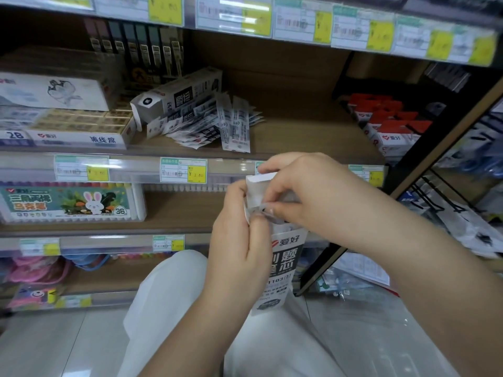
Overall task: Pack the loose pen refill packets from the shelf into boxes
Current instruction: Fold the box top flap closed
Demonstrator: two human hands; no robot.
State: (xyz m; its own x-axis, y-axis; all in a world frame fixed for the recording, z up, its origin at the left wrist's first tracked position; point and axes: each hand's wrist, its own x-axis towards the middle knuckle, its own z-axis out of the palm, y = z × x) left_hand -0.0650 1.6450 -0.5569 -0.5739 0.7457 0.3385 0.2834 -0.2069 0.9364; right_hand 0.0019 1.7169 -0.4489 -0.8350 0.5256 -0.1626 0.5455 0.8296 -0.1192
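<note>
While the wooden shelf (299, 131) spreads behind our hands, a marker case (70, 204) marked 36 sits below it at left. Loose refill packets (217, 126) lie heaped beside an opened box (174, 97). Our left hand (239, 240) grips the white box (281, 262); right hand (296, 191) fingers pinch its top flap, hiding the contents.

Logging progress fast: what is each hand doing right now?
Left hand: grips the refill box by its side.
Right hand: pinches the box's open top flap.
</note>
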